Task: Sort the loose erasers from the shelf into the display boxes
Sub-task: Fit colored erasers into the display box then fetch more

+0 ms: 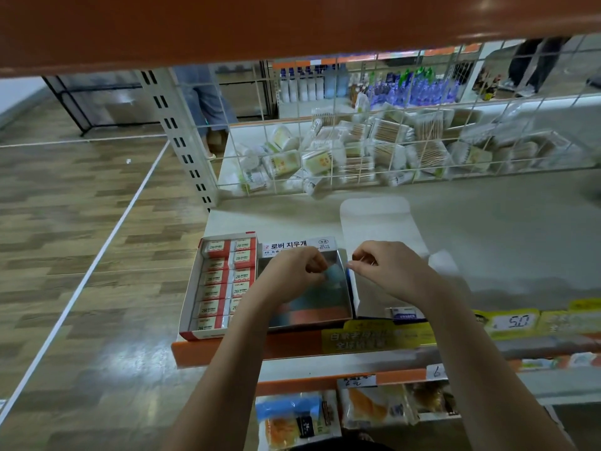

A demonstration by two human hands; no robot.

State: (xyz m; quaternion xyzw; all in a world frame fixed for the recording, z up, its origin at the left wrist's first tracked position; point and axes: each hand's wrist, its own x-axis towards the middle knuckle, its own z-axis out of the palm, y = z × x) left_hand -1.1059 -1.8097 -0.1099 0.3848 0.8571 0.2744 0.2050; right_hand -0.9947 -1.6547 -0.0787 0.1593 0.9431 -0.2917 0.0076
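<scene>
Three display boxes stand at the shelf's front left. The red-and-white box (194,288) is packed with 2B erasers (215,277). The middle box (299,246), with Korean lettering, shows a bare silvery inside. My left hand (292,271) hovers over it, fingers curled around a blurred pale-blue eraser (334,275). My right hand (388,268) pinches the top of the wall (348,274) between the middle box and the white box (374,297). The white box has its lid (377,222) folded back. A blue-labelled eraser (405,315) lies at its front.
A wire grid (357,151) backs the grey shelf (504,239), with packs of cotton swabs (325,161) behind it. Yellow price tags (514,322) line the front edge. An orange shelf (260,24) hangs overhead, and snack bags (299,418) fill the shelf below. Wooden floor lies to the left.
</scene>
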